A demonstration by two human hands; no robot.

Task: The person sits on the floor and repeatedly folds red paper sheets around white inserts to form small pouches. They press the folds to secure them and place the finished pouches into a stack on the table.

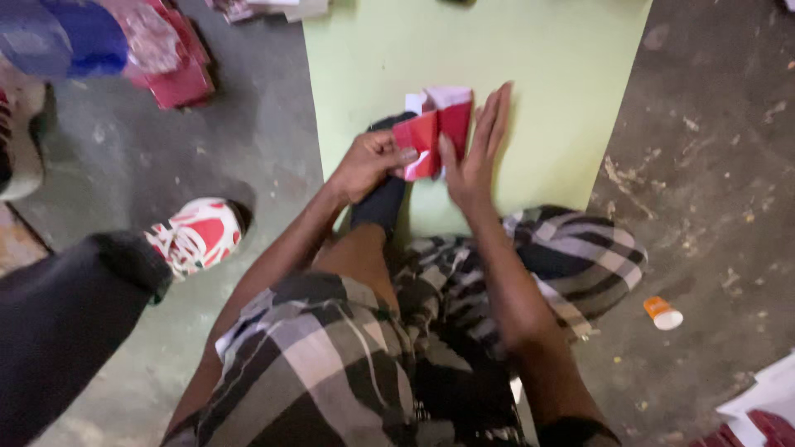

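A folded red and white paper piece (436, 124) lies on a pale green board (538, 74) on the floor. My left hand (368, 161) pinches the paper's lower left edge between thumb and fingers. Flat and with fingers stretched out, my right hand (476, 153) presses on the paper's right side. My plaid-clad legs fill the bottom of the view, and a dark sock shows under the left hand.
Another person's leg in dark trousers with a red and white shoe (197, 234) stands at the left. Red and blue packets (166, 50) lie at the top left. A small orange and white cap (663, 313) rests on the grey floor at the right.
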